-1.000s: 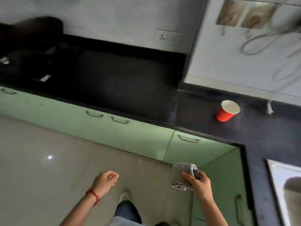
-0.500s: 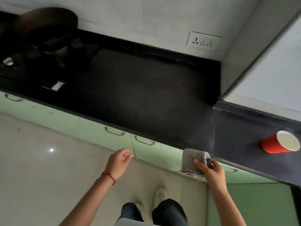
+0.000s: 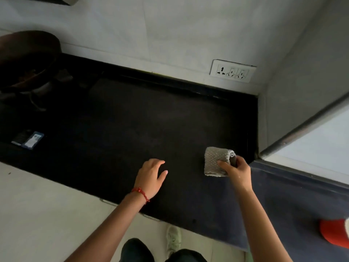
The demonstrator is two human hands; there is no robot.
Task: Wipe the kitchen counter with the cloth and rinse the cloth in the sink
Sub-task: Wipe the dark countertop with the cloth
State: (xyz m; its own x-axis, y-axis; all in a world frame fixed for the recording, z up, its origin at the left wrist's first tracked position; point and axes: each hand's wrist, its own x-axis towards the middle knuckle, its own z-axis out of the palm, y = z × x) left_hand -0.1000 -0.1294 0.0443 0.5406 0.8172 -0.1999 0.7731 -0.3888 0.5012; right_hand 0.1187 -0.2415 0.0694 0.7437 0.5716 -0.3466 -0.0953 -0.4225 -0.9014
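Cloth (image 3: pixel 217 161) is held in the R hand (image 3: pixel 236 171), thumb on top and fingers wrapped behind it, over the right end of the dark counter (image 3: pixel 132 129), near the wall corner. It is folded small, w/ its long side running away from the body. If it touches the top yet can't be told. Most bare counter lies to the left, so the wipe is likely to be pulled that way. L hand (image 3: pixel 151 176) is spread flat, palm down, holding nothing, just beside. Sink isn't seen.
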